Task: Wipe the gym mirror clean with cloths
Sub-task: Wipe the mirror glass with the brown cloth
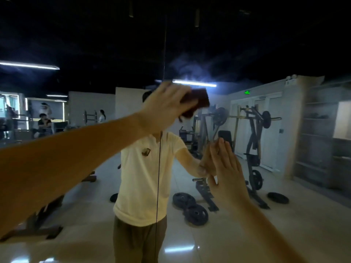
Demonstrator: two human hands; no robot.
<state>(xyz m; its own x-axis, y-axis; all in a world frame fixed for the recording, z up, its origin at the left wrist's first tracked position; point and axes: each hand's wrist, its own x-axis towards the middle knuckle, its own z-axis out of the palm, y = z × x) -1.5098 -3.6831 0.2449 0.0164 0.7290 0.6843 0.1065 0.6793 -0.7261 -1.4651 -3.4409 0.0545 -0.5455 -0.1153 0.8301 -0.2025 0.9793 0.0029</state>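
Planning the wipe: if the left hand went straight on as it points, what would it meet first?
Probably only the hazy smear on the mirror, beyond the cloth the left hand holds.

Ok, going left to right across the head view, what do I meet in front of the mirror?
The left hand, then the dark cloth it holds, then the right hand flat on the mirror.

The mirror [284, 215] stood as a flat wall straight ahead, and nothing could pass beyond its glass. The left hand [167, 105], holding the dark cloth [197, 101], and its forearm slanting up from the left edge barred the left and middle of the pane, while the right hand [226, 173] lay flat against the lower right. Bare glass lay open between the two hands, above the cloth and out to the right edge.
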